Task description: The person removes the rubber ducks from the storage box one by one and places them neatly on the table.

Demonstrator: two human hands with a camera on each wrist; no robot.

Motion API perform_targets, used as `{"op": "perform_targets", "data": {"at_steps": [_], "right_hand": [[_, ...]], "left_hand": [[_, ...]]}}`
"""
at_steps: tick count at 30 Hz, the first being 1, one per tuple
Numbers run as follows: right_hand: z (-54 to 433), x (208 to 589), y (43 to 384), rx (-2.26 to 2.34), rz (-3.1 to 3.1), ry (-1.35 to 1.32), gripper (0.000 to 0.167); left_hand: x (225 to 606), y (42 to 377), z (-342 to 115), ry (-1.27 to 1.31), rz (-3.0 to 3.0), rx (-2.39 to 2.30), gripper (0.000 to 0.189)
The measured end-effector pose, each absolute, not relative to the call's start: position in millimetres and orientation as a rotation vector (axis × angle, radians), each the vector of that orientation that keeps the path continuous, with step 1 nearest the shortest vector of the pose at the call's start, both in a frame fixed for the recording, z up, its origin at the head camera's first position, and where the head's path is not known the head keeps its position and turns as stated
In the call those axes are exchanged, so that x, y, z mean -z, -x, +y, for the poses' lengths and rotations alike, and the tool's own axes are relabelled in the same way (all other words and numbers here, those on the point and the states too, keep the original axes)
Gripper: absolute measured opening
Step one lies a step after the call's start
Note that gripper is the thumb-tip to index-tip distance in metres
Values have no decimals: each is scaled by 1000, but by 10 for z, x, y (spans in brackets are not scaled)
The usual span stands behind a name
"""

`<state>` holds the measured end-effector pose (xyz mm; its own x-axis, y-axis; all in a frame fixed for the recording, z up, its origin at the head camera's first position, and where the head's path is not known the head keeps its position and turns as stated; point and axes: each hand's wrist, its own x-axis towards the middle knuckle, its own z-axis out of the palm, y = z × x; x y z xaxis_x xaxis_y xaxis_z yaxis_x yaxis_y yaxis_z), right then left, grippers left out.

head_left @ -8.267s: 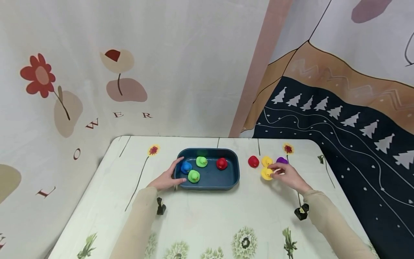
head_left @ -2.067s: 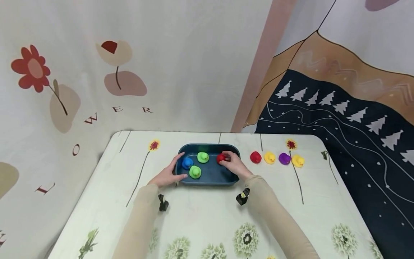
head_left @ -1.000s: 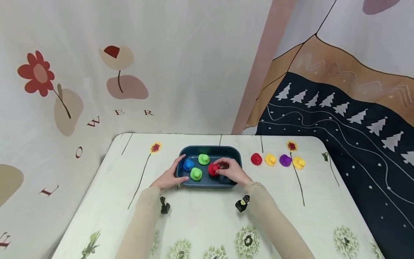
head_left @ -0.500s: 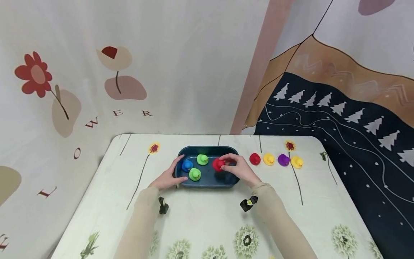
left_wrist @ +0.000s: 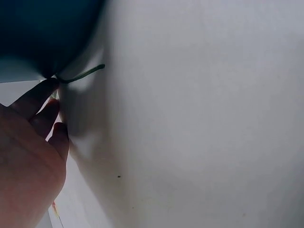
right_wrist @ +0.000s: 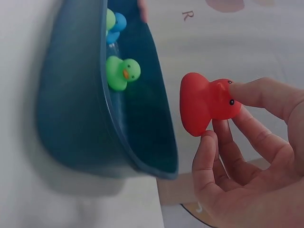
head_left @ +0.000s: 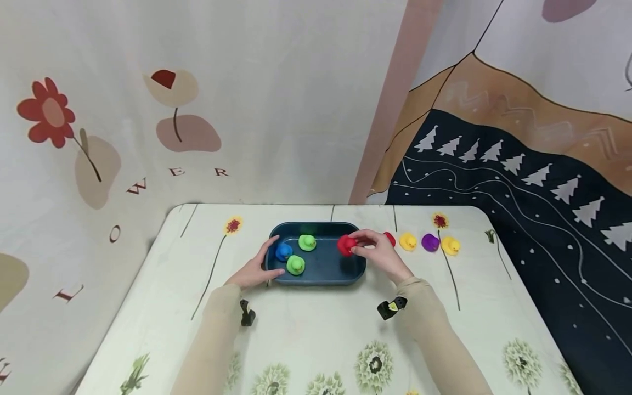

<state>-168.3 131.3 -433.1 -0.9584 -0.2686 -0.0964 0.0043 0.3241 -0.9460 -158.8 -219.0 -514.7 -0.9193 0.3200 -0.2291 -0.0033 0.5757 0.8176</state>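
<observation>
My right hand (head_left: 384, 257) pinches a red rubber duck (right_wrist: 195, 104) between thumb and fingertips. The duck is held up over the right end of a dark blue tray (head_left: 318, 282); in the right wrist view it shows above the rim. My left hand (head_left: 250, 272) holds the tray's left end, thumb at the front corner and fingers at the back. In the left wrist view, its fingertips (left_wrist: 50, 85) meet the tray's dark wall. Inside the tray sit a blue duck (head_left: 283, 252), a green duck (head_left: 307, 242) and a second green duck (head_left: 295, 265).
On the table right of the tray, a row holds another red duck (head_left: 390, 238), partly hidden by my hand, a yellow duck (head_left: 407, 241), a purple duck (head_left: 430, 242) and a second yellow duck (head_left: 450, 246). A flower-printed cloth (head_left: 306, 334) covers the table; curtains hang behind.
My right hand left the yellow ducks, reached into the tray, took hold of the red duck there, then lifted it and moved right. The left hand stays at the tray's left end.
</observation>
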Motion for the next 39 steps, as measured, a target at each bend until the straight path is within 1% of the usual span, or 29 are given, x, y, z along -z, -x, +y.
{"op": "perform_targets", "data": {"at_steps": [5, 13, 16, 18, 21, 23, 27, 34, 39], "right_hand": [[1405, 4343, 1690, 1674, 2384, 227, 31], [1583, 4353, 1685, 1667, 2358, 151, 35], [1653, 4383, 1674, 1678, 2351, 135, 34], [1677, 4305, 1619, 1662, 2353, 114, 33], [1751, 4312, 1585, 1655, 2360, 85, 33], [1807, 4338, 1576, 1654, 2358, 82, 35], [1937, 4527, 1616, 1663, 2389, 102, 35], [2067, 4639, 1644, 1576, 2475, 146, 31], [2158, 4722, 1670, 1527, 2483, 106, 31]], "left_hand": [[5149, 1572, -2209, -251, 2461, -1272, 88], [5121, 1562, -2209, -245, 2463, -1266, 88], [5116, 1567, -2207, -240, 2465, -1263, 88], [5110, 1571, -2205, -236, 2466, -1260, 88], [5112, 1581, -2204, -234, 2466, -1262, 88], [5114, 1584, -2202, -234, 2465, -1264, 88], [5119, 1589, -2204, -235, 2462, -1259, 88], [5109, 1606, -2195, -242, 2466, -1254, 87], [5116, 1603, -2180, -240, 2459, -1260, 87]]}}
